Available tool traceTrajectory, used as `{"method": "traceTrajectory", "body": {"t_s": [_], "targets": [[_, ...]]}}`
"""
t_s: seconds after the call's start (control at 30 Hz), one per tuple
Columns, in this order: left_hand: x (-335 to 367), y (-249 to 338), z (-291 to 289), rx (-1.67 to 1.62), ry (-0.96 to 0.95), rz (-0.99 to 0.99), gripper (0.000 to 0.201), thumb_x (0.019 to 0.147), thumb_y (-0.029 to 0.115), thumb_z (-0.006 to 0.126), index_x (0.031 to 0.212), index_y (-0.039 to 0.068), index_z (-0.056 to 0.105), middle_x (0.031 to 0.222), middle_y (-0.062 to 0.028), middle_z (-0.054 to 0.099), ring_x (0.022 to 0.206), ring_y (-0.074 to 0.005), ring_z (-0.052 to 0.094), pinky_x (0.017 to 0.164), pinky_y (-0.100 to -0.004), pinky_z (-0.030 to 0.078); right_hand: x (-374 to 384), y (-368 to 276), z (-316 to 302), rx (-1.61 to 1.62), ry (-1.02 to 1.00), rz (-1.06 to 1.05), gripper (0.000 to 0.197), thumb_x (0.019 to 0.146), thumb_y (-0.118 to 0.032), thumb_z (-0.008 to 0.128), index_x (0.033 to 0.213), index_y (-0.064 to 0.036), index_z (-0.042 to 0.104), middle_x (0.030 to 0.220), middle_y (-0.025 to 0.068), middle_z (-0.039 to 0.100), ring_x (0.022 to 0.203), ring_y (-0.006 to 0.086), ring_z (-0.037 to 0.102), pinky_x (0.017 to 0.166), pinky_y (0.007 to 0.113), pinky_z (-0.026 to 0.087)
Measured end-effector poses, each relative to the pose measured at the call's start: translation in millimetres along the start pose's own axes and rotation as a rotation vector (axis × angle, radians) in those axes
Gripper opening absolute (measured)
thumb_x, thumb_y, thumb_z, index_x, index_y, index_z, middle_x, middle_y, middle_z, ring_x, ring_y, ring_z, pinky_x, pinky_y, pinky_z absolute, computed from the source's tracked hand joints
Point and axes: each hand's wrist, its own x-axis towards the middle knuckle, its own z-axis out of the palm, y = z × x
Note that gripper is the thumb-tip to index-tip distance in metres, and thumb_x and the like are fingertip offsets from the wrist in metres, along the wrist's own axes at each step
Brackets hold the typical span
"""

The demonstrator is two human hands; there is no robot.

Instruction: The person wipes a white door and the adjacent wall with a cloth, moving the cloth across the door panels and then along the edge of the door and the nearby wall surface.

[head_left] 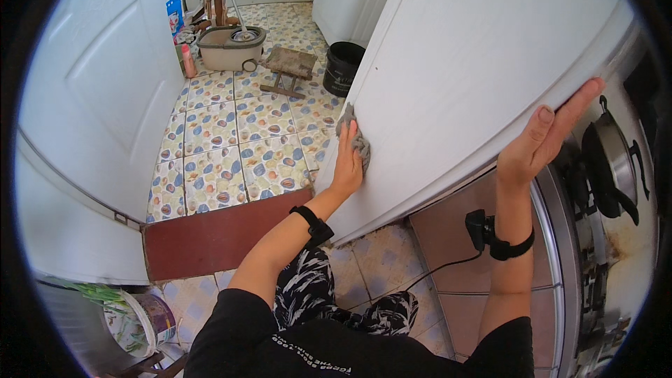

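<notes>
My left hand (pixel 348 162) presses a crumpled grey rag (pixel 362 147) against the left part of a large white door-like panel (pixel 448 77). Its fingers lie along the cloth, and a black strap circles the wrist. My right hand (pixel 542 136) is at the panel's near right edge, fingers stretched out and thumb apart, holding nothing. The palm appears to rest against that edge. A black strap with a small box and a cable sits on the right wrist.
A white door (pixel 105 63) stands at left. Beyond the dark red threshold (pixel 224 234) are a mop bucket (pixel 224 56), a low stool (pixel 290 63) and a black bucket (pixel 343 66). A pan (pixel 612 157) sits by the stove at right. Green vegetables fill a tub (pixel 150 318).
</notes>
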Motion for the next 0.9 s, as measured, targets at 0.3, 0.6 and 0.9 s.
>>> {"method": "traceTrajectory", "body": {"t_s": [0.3, 0.6, 0.9], "targets": [[103, 134, 14, -0.056, 0.033, 0.465, 0.059, 0.080, 0.002, 0.043, 0.137, 0.003, 0.028, 0.145, -0.0202, 0.015, 0.133, -0.0396, 0.014, 0.108, -0.0462, 0.012, -1, -7, -4, -0.053, -0.006, 0.015, 0.058, 0.092, -0.019, 0.032, 0.137, 0.0088, 0.011, 0.145, 0.0234, 0.008, 0.136, 0.0337, 0.005, 0.110, 0.043, 0.004], [105, 96, 4, 0.012, -0.019, 0.504, 0.070, 0.072, 0.000, 0.041, 0.138, -0.001, 0.020, 0.144, -0.0224, 0.014, 0.133, -0.0369, 0.017, 0.107, -0.0476, 0.013, 1, -14, 0, -0.021, 0.016, 0.097, 0.058, 0.090, -0.018, 0.032, 0.138, 0.0061, 0.010, 0.146, 0.0212, 0.010, 0.136, 0.0323, 0.008, 0.110, 0.042, 0.009], [16, -32, -8, 0.032, -0.018, 0.250, 0.065, 0.075, -0.001, 0.035, 0.138, -0.003, 0.018, 0.143, -0.0245, 0.015, 0.132, -0.0395, 0.017, 0.108, -0.0451, 0.011, 1, -18, 2, -0.015, -0.012, 0.132, 0.058, 0.089, -0.019, 0.026, 0.140, 0.0015, 0.007, 0.147, 0.0166, 0.007, 0.136, 0.0266, 0.009, 0.110, 0.040, 0.014]]}}
